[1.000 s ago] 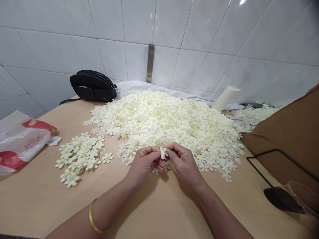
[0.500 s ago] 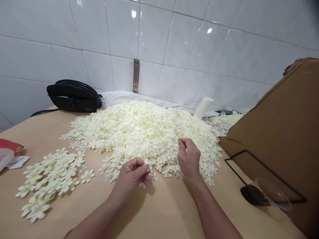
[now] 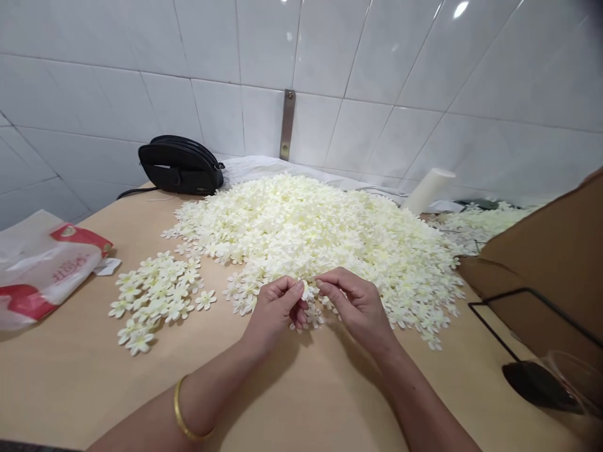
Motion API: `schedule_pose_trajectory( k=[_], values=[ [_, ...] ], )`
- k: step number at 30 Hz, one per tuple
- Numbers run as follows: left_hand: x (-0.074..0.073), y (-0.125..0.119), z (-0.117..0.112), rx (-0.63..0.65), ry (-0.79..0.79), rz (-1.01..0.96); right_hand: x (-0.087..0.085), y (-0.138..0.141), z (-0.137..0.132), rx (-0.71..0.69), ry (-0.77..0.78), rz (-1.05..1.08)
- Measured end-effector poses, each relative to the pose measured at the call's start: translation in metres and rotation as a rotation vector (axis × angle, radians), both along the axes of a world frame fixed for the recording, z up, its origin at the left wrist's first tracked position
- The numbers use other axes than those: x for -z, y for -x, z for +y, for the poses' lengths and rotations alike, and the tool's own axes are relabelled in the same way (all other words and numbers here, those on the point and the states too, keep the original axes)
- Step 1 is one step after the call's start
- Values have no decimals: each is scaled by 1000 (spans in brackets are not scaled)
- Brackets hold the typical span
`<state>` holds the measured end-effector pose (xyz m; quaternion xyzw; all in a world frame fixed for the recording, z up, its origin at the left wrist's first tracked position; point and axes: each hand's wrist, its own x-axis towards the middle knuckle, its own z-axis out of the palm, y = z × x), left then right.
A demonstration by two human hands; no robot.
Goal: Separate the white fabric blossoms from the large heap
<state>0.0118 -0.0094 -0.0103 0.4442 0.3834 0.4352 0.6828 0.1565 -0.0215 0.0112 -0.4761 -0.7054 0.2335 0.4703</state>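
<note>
Red lettering is showing, unreadably blurred, on a plastic bag. The left hand is pinching a flower before the flower pile; the right hand is hovering alongside, grip unclear. Cardboard is flanking the pile's right.

A light tan surface carries a broad heap of cream-white flowers. To the left lies a smaller, flatter cluster; behind it sits a black bag, and further left, a red-and-white plastic bag.
</note>
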Motion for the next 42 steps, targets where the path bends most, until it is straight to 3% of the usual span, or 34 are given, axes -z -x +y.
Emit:
schedule_pose_trajectory(
  k=[8, 17, 26, 33, 36, 42],
  values=[
    [-3, 1, 0, 0, -35, 31, 2, 5, -2, -148, -15, -114],
    [-6, -1, -2, 72, 66, -48, 5, 4, -5, -55, -15, -275],
    [-6, 0, 1, 119, 94, -99, 4, 3, -4, -10, 207, -20],
    [-7, 0, -1, 77, 100, -121, 3, 0, -2, -11, 261, 126],
    [-6, -1, 0, 54, 94, -113, -1, -6, 1, 87, 210, 189],
    [1, -1, 2, 44, 93, -93, 4, -35, 14, 519, -36, 89]
  ],
)
